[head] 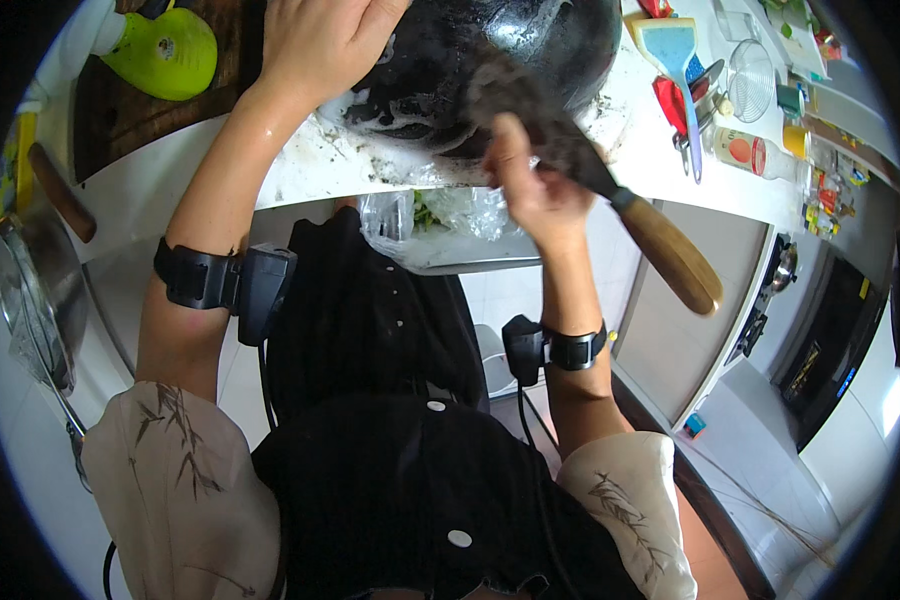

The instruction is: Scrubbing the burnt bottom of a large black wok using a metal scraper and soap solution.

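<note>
A black wok [420, 97], its dark surface streaked with whitish foam, lies on the white counter at the top. My left hand [330, 37] rests at the wok's upper left; its fingertips are cut off by the picture's top, so its grip cannot be told. Over the wok's lower right is my right hand [536, 180], blurred, with the thumb raised and the fingers curled. The wok's wooden handle [671, 251] points down and right past my right hand, beyond a dark, blurred shaft. Whether the right hand holds anything is unclear.
A green bottle [169, 52] lies on a dark wooden board [112, 135] at left. A blue spatula [671, 52], a wire strainer [750, 80] and a clear bottle [757, 154] are on the counter at right. Below its edge, plastic bags [465, 214] sit in an open drawer.
</note>
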The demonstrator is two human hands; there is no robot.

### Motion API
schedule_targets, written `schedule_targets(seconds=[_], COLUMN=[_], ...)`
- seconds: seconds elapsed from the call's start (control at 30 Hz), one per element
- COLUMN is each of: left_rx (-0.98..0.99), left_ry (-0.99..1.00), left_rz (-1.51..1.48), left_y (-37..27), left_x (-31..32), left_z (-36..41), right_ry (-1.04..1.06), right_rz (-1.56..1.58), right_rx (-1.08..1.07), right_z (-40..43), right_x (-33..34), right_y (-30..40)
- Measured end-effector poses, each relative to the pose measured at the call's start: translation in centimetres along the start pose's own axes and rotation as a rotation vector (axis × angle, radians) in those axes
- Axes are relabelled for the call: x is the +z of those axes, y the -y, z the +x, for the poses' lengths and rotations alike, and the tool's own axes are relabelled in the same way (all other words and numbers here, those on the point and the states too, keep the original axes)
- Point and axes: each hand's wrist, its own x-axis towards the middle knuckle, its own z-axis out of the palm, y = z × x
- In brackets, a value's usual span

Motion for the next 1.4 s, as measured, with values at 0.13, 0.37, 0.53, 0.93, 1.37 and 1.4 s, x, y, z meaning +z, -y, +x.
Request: schedule_targets(seconds=[0.13,0.37,0.53,0.93,1.37,1.4], left_rx=[-0.001,-0.004,-0.010,-0.003,0.034,0.004], left_ry=[0.004,0.004,0.008,0.005,-0.058,-0.003], left_rz=[0.014,-0.002,0.005,0.014,0.022,0.014], left_y=[0.1,-0.1,-0.1,-0.1,0.4,-0.1], left_x=[-0.1,0.1,0.1,0.2,0.7,-0.2], left_z=[0.1,0.2,0.3,0.1,-0.3,0.2], right_ry=[0.120,0.096,0.035,0.037,0.131,0.157], right_rz=[-0.205,-0.083,-0.114,-0.105,-0.285,-0.400], right_rx=[-0.168,-0.118,-0.154,-0.052,-0.189,-0.298], right_z=[1.0,0.4,1.1,1.6,0.6,0.5], right_x=[0.1,0.6,0.2,-0.3,-0.2,0.3], right_y=[-0.9,-0.7,-0.5,0.3,0.0,-0.3])
